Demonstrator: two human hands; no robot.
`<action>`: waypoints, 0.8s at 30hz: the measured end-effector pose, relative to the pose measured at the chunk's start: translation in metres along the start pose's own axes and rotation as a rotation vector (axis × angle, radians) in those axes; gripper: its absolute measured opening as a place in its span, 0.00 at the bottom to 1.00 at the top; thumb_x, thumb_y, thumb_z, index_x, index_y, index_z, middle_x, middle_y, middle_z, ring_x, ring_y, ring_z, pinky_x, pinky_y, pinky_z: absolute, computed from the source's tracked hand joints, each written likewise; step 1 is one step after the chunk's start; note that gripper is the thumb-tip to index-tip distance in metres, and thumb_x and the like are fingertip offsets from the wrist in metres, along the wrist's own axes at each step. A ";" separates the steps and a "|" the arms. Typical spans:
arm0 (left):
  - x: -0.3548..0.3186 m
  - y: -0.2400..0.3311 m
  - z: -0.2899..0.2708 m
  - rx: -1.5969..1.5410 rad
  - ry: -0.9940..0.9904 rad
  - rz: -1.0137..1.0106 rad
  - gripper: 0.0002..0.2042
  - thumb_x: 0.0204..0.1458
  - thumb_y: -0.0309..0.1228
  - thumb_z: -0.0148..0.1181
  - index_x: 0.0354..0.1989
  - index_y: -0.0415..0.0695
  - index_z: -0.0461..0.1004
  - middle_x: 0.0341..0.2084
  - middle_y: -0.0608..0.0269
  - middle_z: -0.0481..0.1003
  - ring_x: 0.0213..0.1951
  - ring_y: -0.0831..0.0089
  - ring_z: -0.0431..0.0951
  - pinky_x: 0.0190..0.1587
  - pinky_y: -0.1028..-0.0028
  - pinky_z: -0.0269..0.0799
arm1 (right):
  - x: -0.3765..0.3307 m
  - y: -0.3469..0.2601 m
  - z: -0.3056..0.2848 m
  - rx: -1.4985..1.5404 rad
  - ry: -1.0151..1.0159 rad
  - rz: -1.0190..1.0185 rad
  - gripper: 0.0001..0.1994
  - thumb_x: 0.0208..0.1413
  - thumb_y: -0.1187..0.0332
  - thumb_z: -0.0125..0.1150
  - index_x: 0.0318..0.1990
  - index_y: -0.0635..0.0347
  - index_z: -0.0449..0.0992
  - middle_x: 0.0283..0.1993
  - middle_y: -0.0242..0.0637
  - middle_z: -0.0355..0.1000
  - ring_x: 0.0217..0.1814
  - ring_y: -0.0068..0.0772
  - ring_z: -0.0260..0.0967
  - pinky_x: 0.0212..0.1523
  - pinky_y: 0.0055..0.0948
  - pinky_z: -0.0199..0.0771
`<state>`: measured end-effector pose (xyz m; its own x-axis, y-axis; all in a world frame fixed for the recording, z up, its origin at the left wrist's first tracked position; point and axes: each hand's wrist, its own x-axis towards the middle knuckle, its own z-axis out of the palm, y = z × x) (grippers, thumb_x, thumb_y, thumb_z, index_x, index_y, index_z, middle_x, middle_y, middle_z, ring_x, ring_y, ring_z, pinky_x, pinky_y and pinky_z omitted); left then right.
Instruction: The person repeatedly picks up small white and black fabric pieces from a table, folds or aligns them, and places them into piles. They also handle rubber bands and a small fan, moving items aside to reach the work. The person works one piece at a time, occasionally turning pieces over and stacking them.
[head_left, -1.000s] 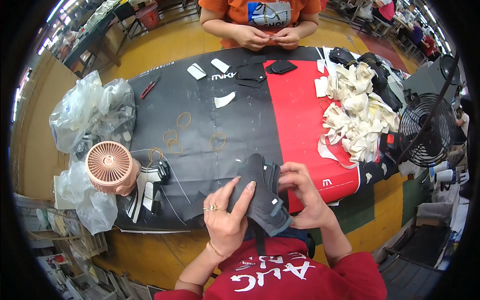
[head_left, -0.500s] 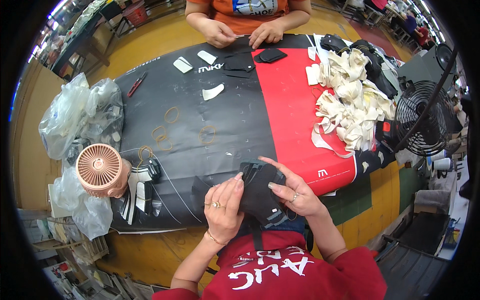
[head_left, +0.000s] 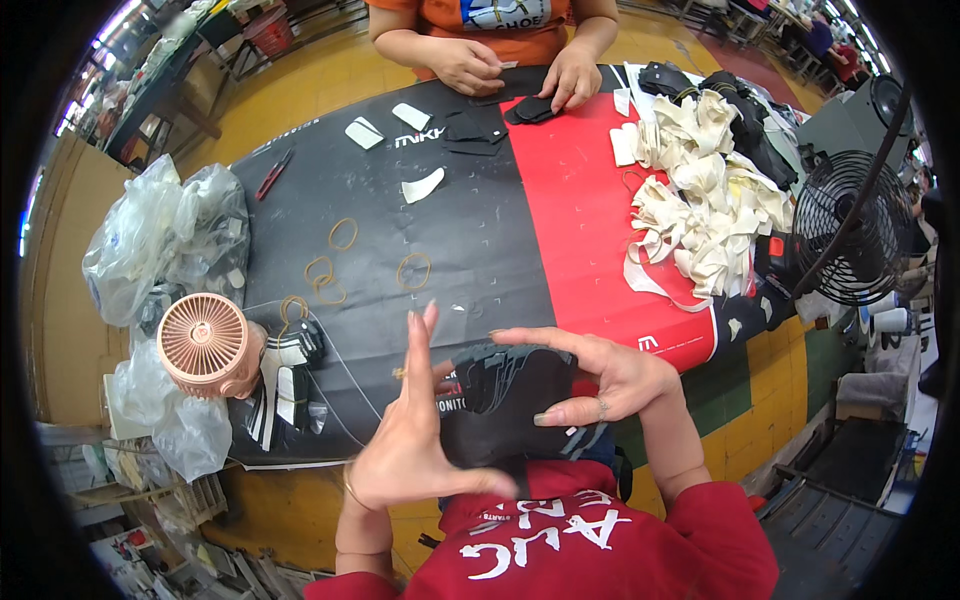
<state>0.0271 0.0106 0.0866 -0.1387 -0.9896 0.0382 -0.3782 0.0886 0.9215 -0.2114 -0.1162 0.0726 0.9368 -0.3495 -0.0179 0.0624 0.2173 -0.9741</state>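
A stack of black fabric pieces (head_left: pixel 510 385) with grey, layered edges is at the table's near edge, in front of my red shirt. My right hand (head_left: pixel 625 380) grips it from the right, its fingers over the far edge and its thumb on the near face. My left hand (head_left: pixel 405 435) is open to the left of the stack, fingers pointing up and thumb stretched out toward the right. It appears to hold nothing; whether it touches the stack I cannot tell.
Several rubber bands (head_left: pixel 413 270) lie mid-table. On the left are a pink fan (head_left: pixel 203 335), plastic bags (head_left: pixel 165 235) and red snips (head_left: pixel 272 175). Cream fabric pieces (head_left: pixel 710 200) and a black fan (head_left: pixel 850 225) are at right. Opposite, a co-worker's hand (head_left: pixel 572 78) touches black pieces (head_left: pixel 532 110).
My left hand has let go of the black stack and opened out to its left. My right hand keeps its hold. The co-worker's hand has moved right onto the black pieces.
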 end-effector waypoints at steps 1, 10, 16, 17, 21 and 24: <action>0.006 -0.009 -0.009 -0.188 -0.086 0.049 0.70 0.36 0.59 0.77 0.74 0.38 0.27 0.71 0.35 0.48 0.67 0.57 0.62 0.59 0.63 0.70 | 0.005 -0.003 -0.005 -0.053 -0.069 -0.029 0.41 0.56 0.73 0.68 0.73 0.65 0.50 0.65 0.46 0.66 0.62 0.30 0.69 0.60 0.32 0.72; 0.001 -0.041 0.034 -1.375 -0.495 -0.479 0.40 0.55 0.46 0.59 0.66 0.26 0.55 0.58 0.35 0.67 0.52 0.54 0.78 0.48 0.70 0.79 | 0.048 -0.021 -0.023 -0.216 -0.355 -0.009 0.42 0.56 0.69 0.68 0.74 0.63 0.50 0.49 0.46 0.78 0.38 0.28 0.80 0.37 0.26 0.79; 0.001 -0.031 0.039 -1.336 -0.117 -0.507 0.32 0.61 0.44 0.53 0.64 0.28 0.59 0.53 0.36 0.72 0.39 0.60 0.81 0.41 0.70 0.79 | 0.041 -0.030 -0.024 -0.725 0.306 -0.163 0.36 0.43 0.65 0.78 0.62 0.60 0.70 0.50 0.43 0.76 0.43 0.27 0.75 0.41 0.27 0.75; 0.000 -0.028 0.040 -1.277 -0.031 -0.458 0.29 0.63 0.41 0.51 0.64 0.30 0.60 0.52 0.40 0.73 0.36 0.64 0.80 0.40 0.70 0.78 | 0.038 -0.031 -0.020 -0.698 0.406 -0.148 0.31 0.42 0.63 0.79 0.56 0.59 0.76 0.48 0.42 0.75 0.46 0.30 0.74 0.43 0.29 0.74; -0.006 -0.020 0.042 -1.011 0.158 -0.344 0.20 0.63 0.29 0.55 0.62 0.37 0.66 0.53 0.55 0.75 0.47 0.72 0.77 0.54 0.70 0.72 | 0.033 -0.012 0.016 -0.770 0.514 -0.393 0.25 0.42 0.59 0.79 0.48 0.58 0.81 0.43 0.39 0.71 0.44 0.35 0.73 0.42 0.31 0.74; -0.007 -0.014 0.048 -0.857 0.240 -0.376 0.20 0.61 0.27 0.59 0.61 0.39 0.68 0.51 0.60 0.75 0.50 0.73 0.76 0.56 0.71 0.71 | 0.034 0.007 0.040 -0.841 0.519 -0.332 0.19 0.44 0.68 0.77 0.46 0.56 0.83 0.46 0.38 0.67 0.39 0.29 0.70 0.40 0.28 0.74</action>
<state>-0.0109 0.0222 0.0547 0.0819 -0.9416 -0.3266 0.4500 -0.2574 0.8551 -0.1651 -0.0901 0.0743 0.6408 -0.6676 0.3791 -0.1567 -0.5972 -0.7866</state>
